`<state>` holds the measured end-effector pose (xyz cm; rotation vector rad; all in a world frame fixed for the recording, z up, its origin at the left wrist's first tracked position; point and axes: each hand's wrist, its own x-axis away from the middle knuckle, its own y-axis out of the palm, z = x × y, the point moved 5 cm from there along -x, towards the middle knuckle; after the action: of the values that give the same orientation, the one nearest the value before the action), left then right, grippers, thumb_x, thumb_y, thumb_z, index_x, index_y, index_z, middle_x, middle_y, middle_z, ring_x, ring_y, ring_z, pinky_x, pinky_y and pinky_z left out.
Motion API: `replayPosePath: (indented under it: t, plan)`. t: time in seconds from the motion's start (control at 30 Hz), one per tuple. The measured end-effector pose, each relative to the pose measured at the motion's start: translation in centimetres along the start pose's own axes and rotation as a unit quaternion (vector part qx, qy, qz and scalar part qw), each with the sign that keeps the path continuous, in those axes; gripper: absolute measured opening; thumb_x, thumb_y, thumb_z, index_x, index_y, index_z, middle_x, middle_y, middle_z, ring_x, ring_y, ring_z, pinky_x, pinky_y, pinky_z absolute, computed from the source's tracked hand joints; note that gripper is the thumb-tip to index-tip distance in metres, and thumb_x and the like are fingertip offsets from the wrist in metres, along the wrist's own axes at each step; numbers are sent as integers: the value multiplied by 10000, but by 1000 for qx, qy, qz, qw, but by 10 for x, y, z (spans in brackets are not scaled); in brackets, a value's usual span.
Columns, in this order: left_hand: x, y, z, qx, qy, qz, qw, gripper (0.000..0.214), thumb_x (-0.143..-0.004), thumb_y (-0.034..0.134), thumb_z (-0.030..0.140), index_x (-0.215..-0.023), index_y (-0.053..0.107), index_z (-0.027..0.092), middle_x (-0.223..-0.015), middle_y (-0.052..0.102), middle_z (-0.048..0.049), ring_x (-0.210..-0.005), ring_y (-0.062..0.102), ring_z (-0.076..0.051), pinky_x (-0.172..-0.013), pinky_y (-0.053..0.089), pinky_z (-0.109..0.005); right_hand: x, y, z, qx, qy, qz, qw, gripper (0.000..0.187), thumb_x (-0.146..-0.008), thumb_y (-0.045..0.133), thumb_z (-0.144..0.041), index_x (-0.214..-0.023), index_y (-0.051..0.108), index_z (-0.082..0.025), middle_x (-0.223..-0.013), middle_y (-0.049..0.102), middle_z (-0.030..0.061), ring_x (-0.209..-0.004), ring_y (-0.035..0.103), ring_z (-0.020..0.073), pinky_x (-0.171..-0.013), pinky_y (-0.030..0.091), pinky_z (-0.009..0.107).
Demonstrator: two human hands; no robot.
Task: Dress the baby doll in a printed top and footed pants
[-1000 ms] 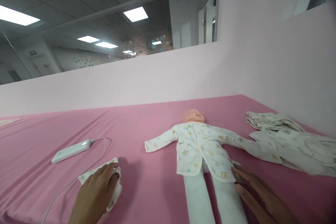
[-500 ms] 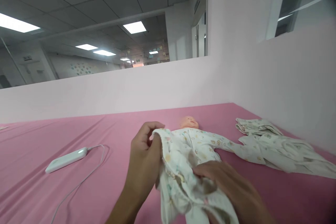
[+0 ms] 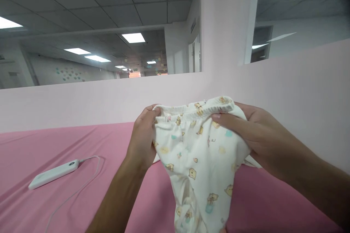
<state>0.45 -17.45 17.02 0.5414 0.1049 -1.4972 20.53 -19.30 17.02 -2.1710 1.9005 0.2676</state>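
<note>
A pair of white baby pants [image 3: 199, 149] with small bear prints hangs upright in front of me, its gathered elastic waistband at the top. My left hand [image 3: 143, 134] grips the waistband's left side, thumb by the opening. My right hand [image 3: 254, 127] is closed on the right side, its thumb pressed on the front of the band. Between the hands the waist is stretched wide and its opening shows. One leg is bunched up near the bottom. The doll is hidden behind the pants; a bit of white cloth [image 3: 252, 162] peeks out at the right.
A pink sheet [image 3: 109, 142] covers the surface. On it at the left lies a white, slim device [image 3: 54, 174] with a thin cable [image 3: 79, 189]. A white wall [image 3: 95, 102] with windows closes off the back and right.
The pants have been raised and turned so the waistband faces up. My right hand has moved up from the bunched cloth to the band. The view has tilted, and the doll is now covered.
</note>
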Motion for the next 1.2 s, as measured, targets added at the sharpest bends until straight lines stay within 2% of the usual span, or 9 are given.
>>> replayPosePath:
  t: [0.17, 0.37, 0.53, 0.67, 0.77, 0.87, 0.93, 1.03, 1.2]
  plan:
    - [31, 29, 31, 26, -13, -137, 990, 296, -841, 613, 378, -1071, 575, 195, -806, 589, -2, -679, 539, -98, -632, 447, -202, 36, 12, -44, 56, -38, -7, 998, 348, -753, 665, -470, -995, 671, -221, -719, 694, 30, -586, 666, 204, -436, 496, 250]
    - [66, 31, 56, -19, 15, -221, 975, 570, -775, 679, 469, -1290, 519, 284, -885, 639, -27, -835, 618, -189, -717, 506, -284, 57, -1, -83, 72, -138, -12, 988, 242, -799, 621, -441, -894, 659, -223, -705, 638, 7, -570, 602, 155, -439, 452, 223]
    - [89, 25, 66, -127, 77, -130, 980, 248, -725, 738, 385, -865, 620, 218, -684, 586, 25, -566, 521, -86, -492, 409, -168, 74, -16, -94, 105, -125, -2, 987, 277, -792, 631, -417, -1008, 655, -245, -771, 660, 15, -598, 608, 152, -445, 439, 215]
    - [106, 14, 71, -311, 82, -68, 944, 344, -734, 709, 430, -633, 517, 163, -551, 500, 32, -496, 433, -74, -439, 299, -163, 95, -32, -78, 203, -27, -41, 978, 235, -784, 649, -382, -969, 667, -237, -833, 694, 34, -697, 641, 182, -552, 471, 253]
    - [109, 9, 59, -317, -31, -130, 939, 433, -797, 623, 474, -583, 411, 163, -537, 392, 51, -490, 352, -61, -470, 276, -178, 106, -45, -57, 291, 13, -71, 954, 213, -811, 611, -408, -821, 671, -204, -704, 646, 18, -646, 589, 159, -595, 448, 275]
    - [111, 17, 46, -245, -99, -223, 938, 430, -863, 530, 440, -590, 343, 166, -564, 319, 59, -514, 285, -58, -508, 261, -189, 111, -49, -43, 394, -47, -20, 918, 250, -854, 532, -420, -873, 672, -214, -802, 659, 41, -752, 593, 199, -695, 461, 341]
    - [112, 28, 41, -236, -94, -246, 935, 407, -883, 497, 406, -596, 337, 164, -583, 319, 57, -533, 269, -61, -519, 249, -193, 118, -41, -36, 423, -106, 12, 900, 291, -833, 550, -409, -1056, 644, -246, -1056, 655, 64, -962, 586, 254, -809, 463, 386]
    - [117, 46, 33, -266, -84, -259, 925, 366, -879, 491, 361, -595, 375, 162, -608, 344, 52, -547, 283, -66, -517, 254, -195, 135, -9, -20, 385, -137, -73, 910, 519, -744, 653, -369, -1248, 534, -326, -1292, 548, 26, -1173, 497, 272, -906, 452, 366]
    - [123, 56, 21, -273, -91, -282, 915, 278, -857, 527, 338, -651, 484, 156, -623, 366, 51, -571, 322, -69, -527, 281, -196, 146, 24, 4, 288, -19, -125, 949, 378, -729, 646, -270, -1088, 527, -279, -1085, 575, 8, -976, 525, 189, -784, 453, 288]
